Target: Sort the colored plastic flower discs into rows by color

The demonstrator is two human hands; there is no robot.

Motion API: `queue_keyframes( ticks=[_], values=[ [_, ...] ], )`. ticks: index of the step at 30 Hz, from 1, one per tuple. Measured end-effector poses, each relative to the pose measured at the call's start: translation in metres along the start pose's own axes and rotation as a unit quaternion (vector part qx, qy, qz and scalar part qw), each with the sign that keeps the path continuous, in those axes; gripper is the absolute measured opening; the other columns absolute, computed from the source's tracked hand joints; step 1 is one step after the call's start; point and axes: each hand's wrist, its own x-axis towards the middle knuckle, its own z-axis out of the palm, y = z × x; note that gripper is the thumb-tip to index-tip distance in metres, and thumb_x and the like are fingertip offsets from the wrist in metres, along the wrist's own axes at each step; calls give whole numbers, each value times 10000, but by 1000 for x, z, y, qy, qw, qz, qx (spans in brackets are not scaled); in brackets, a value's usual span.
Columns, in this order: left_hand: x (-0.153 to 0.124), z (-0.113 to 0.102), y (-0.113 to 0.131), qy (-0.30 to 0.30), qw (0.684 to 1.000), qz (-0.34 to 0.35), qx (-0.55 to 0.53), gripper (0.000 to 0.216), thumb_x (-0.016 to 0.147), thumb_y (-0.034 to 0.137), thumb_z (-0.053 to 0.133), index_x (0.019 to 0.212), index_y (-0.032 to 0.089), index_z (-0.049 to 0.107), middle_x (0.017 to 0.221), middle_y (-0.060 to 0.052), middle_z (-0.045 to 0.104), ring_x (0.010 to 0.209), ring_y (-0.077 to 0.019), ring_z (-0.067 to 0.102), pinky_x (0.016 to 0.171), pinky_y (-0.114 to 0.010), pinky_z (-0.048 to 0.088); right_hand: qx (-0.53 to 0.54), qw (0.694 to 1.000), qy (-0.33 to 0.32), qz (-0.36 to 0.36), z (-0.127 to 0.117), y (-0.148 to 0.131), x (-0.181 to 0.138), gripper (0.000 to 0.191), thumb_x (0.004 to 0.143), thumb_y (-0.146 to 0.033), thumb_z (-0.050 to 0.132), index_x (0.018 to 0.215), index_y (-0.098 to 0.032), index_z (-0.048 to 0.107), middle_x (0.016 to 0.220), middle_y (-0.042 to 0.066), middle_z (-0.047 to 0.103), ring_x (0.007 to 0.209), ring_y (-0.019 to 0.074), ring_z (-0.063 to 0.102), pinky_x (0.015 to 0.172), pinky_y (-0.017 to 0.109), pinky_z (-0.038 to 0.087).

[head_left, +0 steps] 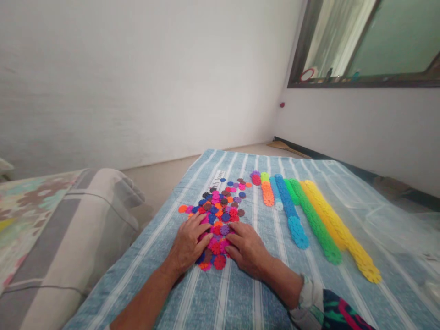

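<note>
A loose heap of small flower-shaped plastic discs [222, 208] in pink, red, orange, blue and brown lies on a blue striped cloth [240, 293]. My left hand [189, 243] rests flat on the near left edge of the heap, fingers stretched out. My right hand [245, 247] lies on the near right edge, fingers spread toward the discs. Neither hand grips anything. To the right lie sorted rows of discs: orange [267, 192], blue [290, 213], green [314, 222] and yellow [338, 229].
A folded grey and white blanket [85, 233] lies at the left beside a floral cover [24, 201]. Clear plastic sheeting [388, 215] covers the cloth's right side. A white wall stands behind, with a framed window [364, 46] at the upper right.
</note>
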Motion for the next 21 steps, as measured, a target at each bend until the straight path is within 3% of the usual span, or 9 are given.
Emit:
queue_keyframes(
  ticks=[10,16,21],
  values=[
    [0,2,-1,28,999,-25,-16,249,847,242,473,919,202,708,1172,-108,697,1163,-264,608,1043,-491,466,15,999,9,32,1,7,-1,108,888,-210,570,866,-197,675,1090,107,598,1028,237,544,920,405,464],
    [1,2,2,20,999,-28,-20,272,837,220,462,935,192,714,1177,-123,695,1158,-275,611,1030,-512,474,-35,999,10,31,6,15,20,140,887,-249,597,973,-211,700,1213,123,564,1188,277,469,1014,465,394],
    [-1,3,1,20,999,-40,-31,275,830,191,470,941,201,721,1193,-108,690,1180,-265,600,1038,-504,475,-59,996,13,71,10,30,32,214,872,-338,635,1036,-210,686,1248,130,548,1221,297,439,1000,468,385]
  ],
)
